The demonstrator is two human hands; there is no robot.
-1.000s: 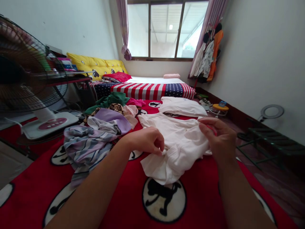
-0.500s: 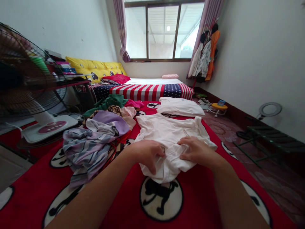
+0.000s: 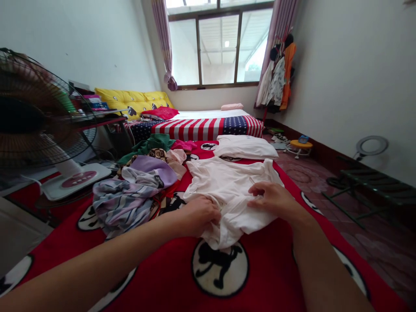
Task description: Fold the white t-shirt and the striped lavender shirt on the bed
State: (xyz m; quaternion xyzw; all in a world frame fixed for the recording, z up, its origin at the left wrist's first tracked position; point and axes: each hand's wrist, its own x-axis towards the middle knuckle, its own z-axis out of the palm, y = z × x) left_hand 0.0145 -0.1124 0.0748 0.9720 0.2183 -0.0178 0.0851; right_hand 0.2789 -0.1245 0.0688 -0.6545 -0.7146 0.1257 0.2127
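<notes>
While a white shirt [image 3: 224, 175] lies rumpled on the red blanket [image 3: 266, 273], the left hand [image 3: 202, 214] bends its fingers into the near left part, whether gripping I cannot tell; the right hand [image 3: 269, 199], half open, thumb apart, touches the right part. A clothes heap [image 3: 120, 203] sits left, another white top [image 3: 245, 146] beyond, a bed [image 3: 191, 128] farther back.
</notes>
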